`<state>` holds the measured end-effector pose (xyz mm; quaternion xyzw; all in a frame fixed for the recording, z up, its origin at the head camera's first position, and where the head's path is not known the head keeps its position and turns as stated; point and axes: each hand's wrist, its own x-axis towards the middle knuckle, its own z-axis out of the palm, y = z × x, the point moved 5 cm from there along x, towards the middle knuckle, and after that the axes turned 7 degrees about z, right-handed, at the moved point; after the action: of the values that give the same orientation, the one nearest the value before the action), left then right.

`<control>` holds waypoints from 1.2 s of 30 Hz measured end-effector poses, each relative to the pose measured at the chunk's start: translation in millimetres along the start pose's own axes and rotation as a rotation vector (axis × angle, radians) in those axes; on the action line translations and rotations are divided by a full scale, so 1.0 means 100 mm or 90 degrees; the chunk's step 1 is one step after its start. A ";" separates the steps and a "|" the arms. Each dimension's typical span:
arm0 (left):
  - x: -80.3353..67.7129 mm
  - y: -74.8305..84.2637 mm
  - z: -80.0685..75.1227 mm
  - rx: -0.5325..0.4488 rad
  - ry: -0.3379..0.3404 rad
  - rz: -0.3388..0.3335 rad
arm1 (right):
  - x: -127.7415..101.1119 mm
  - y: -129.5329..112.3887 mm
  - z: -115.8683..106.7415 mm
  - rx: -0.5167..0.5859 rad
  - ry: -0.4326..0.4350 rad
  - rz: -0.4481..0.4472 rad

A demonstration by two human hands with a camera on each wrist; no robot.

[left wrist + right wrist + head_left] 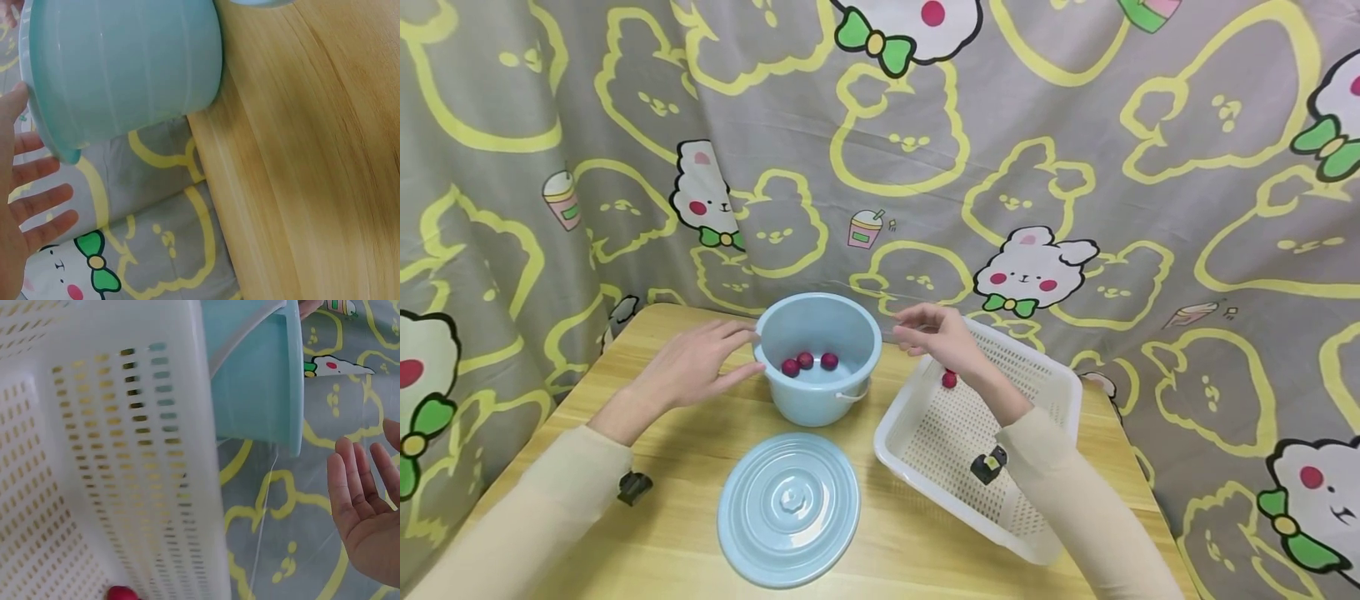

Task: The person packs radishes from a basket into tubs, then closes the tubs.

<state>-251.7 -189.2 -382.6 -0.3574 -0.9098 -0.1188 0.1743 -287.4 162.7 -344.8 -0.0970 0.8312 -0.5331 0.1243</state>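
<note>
Three red berries (808, 362) lie in the blue bucket (817, 398); one remains in the white basket (917, 442). Both hands' fingers (733, 333) are released, holding nothing.

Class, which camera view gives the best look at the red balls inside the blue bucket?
The head view: it looks down into the blue bucket, showing three red balls. Both wrist views catch only the bucket's outer wall, so those balls stay hidden.
</note>
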 end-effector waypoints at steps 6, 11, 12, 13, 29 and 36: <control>-0.01 0.01 0.00 0.002 0.005 0.002 | -0.06 0.21 -0.15 -0.024 0.014 0.025; -0.01 0.00 -0.01 0.002 0.003 -0.003 | -0.06 0.41 -0.33 -0.027 0.043 0.045; -0.01 0.00 -0.01 0.002 0.003 -0.004 | -0.06 0.45 -0.37 -0.025 0.049 0.048; -0.01 0.00 -0.01 0.003 0.003 -0.005 | -0.06 0.50 -0.40 -0.022 0.053 0.051; -0.01 0.01 -0.01 0.000 0.005 -0.009 | -0.02 1.14 -0.68 -0.065 0.074 0.142; -0.01 0.01 -0.01 0.003 0.006 -0.008 | -0.01 1.35 -0.71 -0.072 0.069 0.172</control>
<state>-249.9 -189.2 -382.1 -0.3509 -0.9115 -0.1195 0.1783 -312.5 279.7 -439.6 0.0375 0.8710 -0.4680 0.1443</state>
